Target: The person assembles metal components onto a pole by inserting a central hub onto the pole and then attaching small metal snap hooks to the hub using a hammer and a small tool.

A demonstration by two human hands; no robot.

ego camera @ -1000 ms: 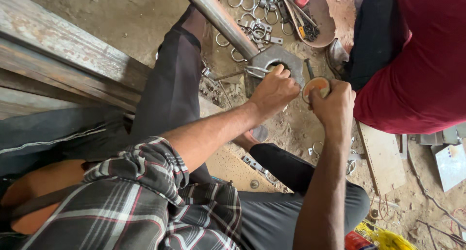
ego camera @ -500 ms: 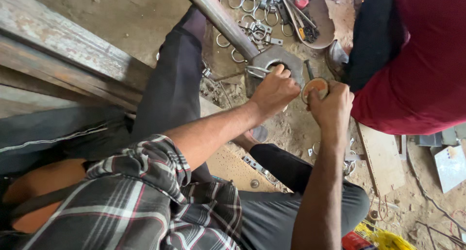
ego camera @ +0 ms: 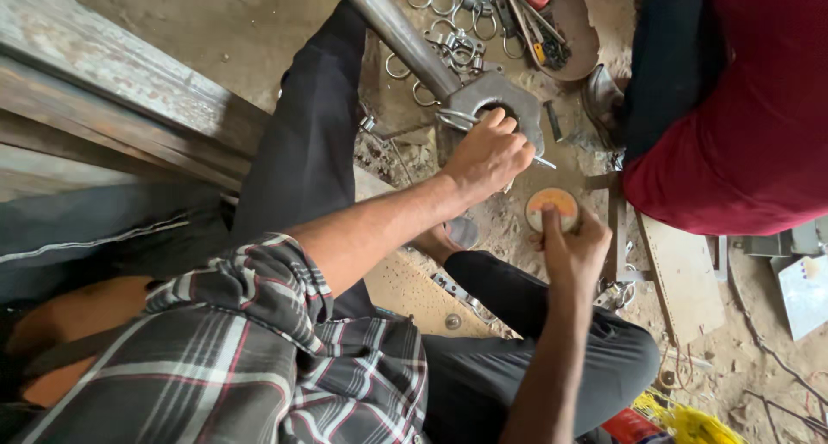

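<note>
My left hand (ego camera: 487,155) is closed over a grey metal flange (ego camera: 517,99) at the end of a long steel pipe (ego camera: 392,26), fingers curled at its centre hole. A metal ring (ego camera: 455,116) lies beside the thumb, and a thin rod tip (ego camera: 545,161) sticks out under the hand. My right hand (ego camera: 576,250) holds a small round tin (ego camera: 552,204) with orange paste inside, just below and to the right of the flange. My legs in black trousers (ego camera: 310,142) frame the work on the dirt floor.
Another person in a red shirt (ego camera: 742,108) crouches at the right, close to the flange. Several metal rings and clamps (ego camera: 448,4) and a tray of tools (ego camera: 561,21) lie at the top. Weathered wooden planks (ego camera: 95,90) run along the left. A wooden board (ego camera: 686,276) lies at the right.
My right hand with the tin has dropped down, away from the flange and my left hand. The left hand stays on the flange.
</note>
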